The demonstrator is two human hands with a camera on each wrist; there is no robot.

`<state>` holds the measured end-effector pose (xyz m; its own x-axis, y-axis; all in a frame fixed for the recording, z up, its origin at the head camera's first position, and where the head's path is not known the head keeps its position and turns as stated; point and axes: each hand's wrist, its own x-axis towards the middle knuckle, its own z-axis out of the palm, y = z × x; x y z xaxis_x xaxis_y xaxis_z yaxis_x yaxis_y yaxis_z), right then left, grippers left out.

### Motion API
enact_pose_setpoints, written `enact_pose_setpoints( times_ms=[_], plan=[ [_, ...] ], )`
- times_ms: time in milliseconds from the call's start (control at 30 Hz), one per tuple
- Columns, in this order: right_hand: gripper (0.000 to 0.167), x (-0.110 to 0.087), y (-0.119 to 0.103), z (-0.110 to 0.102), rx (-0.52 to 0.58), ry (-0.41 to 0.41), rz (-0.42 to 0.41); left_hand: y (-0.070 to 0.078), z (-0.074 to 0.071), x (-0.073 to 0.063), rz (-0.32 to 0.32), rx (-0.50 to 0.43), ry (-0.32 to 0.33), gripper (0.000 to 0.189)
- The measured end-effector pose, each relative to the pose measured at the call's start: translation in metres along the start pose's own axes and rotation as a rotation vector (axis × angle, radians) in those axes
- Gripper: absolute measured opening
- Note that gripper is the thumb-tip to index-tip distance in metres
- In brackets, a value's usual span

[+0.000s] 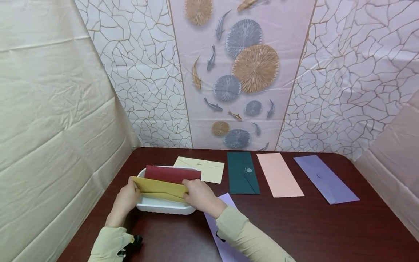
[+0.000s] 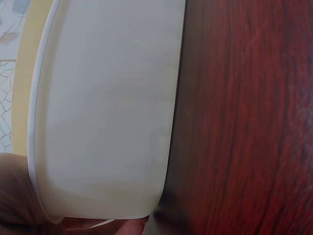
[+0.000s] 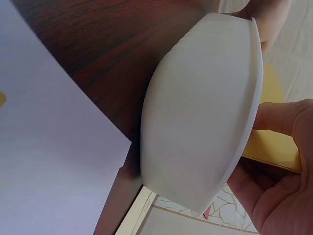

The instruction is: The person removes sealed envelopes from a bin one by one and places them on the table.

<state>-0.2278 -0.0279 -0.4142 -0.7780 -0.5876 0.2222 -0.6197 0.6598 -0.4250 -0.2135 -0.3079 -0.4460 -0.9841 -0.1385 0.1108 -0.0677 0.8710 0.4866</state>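
A yellow envelope (image 1: pixel 160 187) stands on its long edge in a white plastic basin (image 1: pixel 166 209), its upper part above the rim. My left hand (image 1: pixel 127 196) grips its left end, while my right hand (image 1: pixel 200 193) pinches the right end. Behind it in the basin leans a dark red envelope (image 1: pixel 173 174). The right wrist view shows thumb and fingers around the yellow envelope's end (image 3: pixel 274 148), just over the rim. In the left wrist view the basin's wall (image 2: pixel 107 107) hides most of the left hand's fingers.
Behind the basin lies a cream envelope (image 1: pixel 209 170). Rightward lie a dark green envelope (image 1: pixel 240 173), a pink one (image 1: pixel 280 175) and a blue-purple one (image 1: pixel 327 180). A lilac envelope (image 1: pixel 229 251) lies under the right forearm. Fabric walls border the dark red wooden table (image 1: pixel 314 233).
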Motion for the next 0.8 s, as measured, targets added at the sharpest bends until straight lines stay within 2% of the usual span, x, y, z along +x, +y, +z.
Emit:
enact_pose_setpoints(
  times_ms=[367,800],
  plan=[
    [0.008,0.0,0.001,-0.002,0.004,-0.011,-0.004,0.003,-0.001,0.0,-0.006,0.015,-0.027,0.041],
    [0.011,0.0,-0.001,-0.013,0.054,0.037,-0.046,0.004,0.001,-0.001,0.009,0.004,0.022,0.04]
  ],
)
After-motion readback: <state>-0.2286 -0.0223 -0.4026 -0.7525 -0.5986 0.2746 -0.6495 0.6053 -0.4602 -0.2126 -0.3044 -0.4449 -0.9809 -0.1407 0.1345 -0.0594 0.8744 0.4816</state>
